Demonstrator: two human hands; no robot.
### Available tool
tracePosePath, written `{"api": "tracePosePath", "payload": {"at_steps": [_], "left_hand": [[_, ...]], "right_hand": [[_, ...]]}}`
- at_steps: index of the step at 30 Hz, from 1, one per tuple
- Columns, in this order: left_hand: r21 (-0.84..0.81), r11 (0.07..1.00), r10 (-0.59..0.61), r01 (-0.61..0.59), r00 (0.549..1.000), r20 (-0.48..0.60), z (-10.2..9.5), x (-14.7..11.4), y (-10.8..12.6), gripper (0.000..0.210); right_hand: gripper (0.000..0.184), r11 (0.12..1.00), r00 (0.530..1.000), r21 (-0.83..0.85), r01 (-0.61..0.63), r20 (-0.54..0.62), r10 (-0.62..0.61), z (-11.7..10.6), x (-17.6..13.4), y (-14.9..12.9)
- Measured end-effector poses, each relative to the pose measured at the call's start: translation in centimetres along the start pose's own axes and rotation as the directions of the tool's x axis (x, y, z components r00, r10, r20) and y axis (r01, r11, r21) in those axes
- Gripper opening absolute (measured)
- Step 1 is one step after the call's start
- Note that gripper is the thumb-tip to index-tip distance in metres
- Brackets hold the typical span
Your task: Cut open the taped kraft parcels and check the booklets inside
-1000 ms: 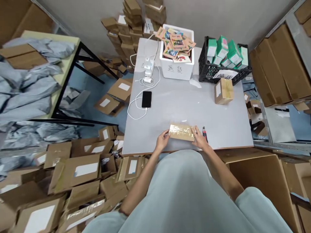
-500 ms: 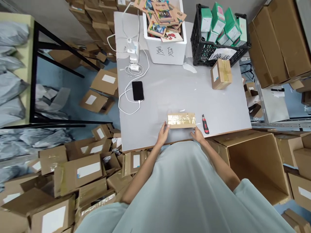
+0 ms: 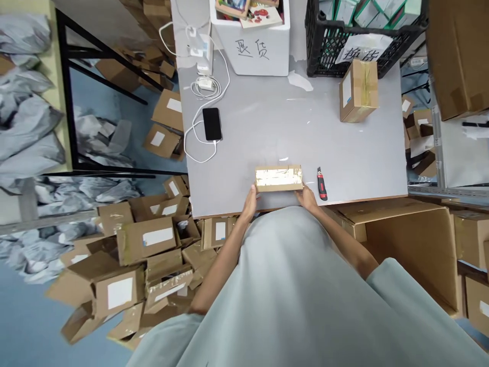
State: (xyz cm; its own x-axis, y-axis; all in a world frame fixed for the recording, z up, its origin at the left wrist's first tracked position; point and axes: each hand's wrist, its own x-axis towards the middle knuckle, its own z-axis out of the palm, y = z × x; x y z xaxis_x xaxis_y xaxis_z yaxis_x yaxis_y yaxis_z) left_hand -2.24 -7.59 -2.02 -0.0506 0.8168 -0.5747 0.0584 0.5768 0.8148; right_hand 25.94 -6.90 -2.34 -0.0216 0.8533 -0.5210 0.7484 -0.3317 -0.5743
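Between my two hands is a small cardboard box [image 3: 278, 178], its top covered with shiny tape, close to the front edge of the grey table [image 3: 263, 122]. My left hand [image 3: 249, 202] grips its left end. At the right end, my right hand [image 3: 306, 197] holds the lower corner, its fingertips partly hidden by the box. A red and black utility knife [image 3: 322, 184] lies just right of my right hand. Farther back on the right stands another taped cardboard box [image 3: 358, 92] with a white label.
A white bin [image 3: 260, 51] of packets and a black crate [image 3: 321, 46] of green and white boxes stand at the back. A phone [image 3: 212, 124] with a white cable lies left. A large open carton [image 3: 412, 250] stands below right; cartons [image 3: 156, 237] crowd the floor left.
The camera view has shifted, so the bin and crate sit higher in the picture. Both hands stay at the ends of the box, which shows slightly more of its front side.
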Motion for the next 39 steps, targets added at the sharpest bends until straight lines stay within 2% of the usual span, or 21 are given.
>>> {"api": "tracePosePath", "payload": {"at_steps": [8,11,15,19,24,31,36,39], "left_hand": [[0.001,1.000,-0.012,0.012,0.996,-0.086,2.9,-1.7,2.5,0.094],[0.024,0.999,-0.025,0.027,0.996,-0.091,3.8,-1.5,2.9,0.090],[0.056,0.998,-0.014,0.019,0.996,-0.088,4.0,-1.0,3.0,0.079],[0.069,0.996,-0.051,0.055,0.997,-0.061,3.6,-1.0,2.6,0.066],[0.072,0.993,-0.088,0.094,0.993,-0.073,3.3,-0.7,1.7,0.058],[0.053,0.992,-0.108,0.113,0.990,-0.095,3.4,0.7,1.7,0.062],[0.024,0.997,-0.070,0.073,0.993,-0.095,3.3,-0.6,2.7,0.067],[-0.002,1.000,-0.009,0.009,0.995,-0.101,2.9,-1.8,3.6,0.072]], "right_hand": [[0.036,0.990,0.991,-0.128,0.062,0.123,-0.047,-6.4,0.1,0.9],[0.033,0.990,0.987,-0.122,0.071,0.151,-0.052,-7.7,0.4,1.1],[0.037,0.995,0.983,-0.058,0.083,0.166,-0.073,-7.8,0.5,1.6],[0.047,0.994,0.987,0.107,0.015,0.155,-0.032,-7.1,0.6,2.5],[0.046,0.982,0.990,0.191,-0.005,0.140,-0.022,-6.2,0.8,3.4],[0.047,0.963,0.992,0.269,0.016,0.119,-0.049,-6.2,0.8,3.2],[0.054,0.957,0.997,0.290,0.018,0.069,-0.039,-7.3,0.0,2.8],[0.056,0.935,0.999,0.354,0.040,0.019,-0.050,-8.5,-0.5,2.8]]}}
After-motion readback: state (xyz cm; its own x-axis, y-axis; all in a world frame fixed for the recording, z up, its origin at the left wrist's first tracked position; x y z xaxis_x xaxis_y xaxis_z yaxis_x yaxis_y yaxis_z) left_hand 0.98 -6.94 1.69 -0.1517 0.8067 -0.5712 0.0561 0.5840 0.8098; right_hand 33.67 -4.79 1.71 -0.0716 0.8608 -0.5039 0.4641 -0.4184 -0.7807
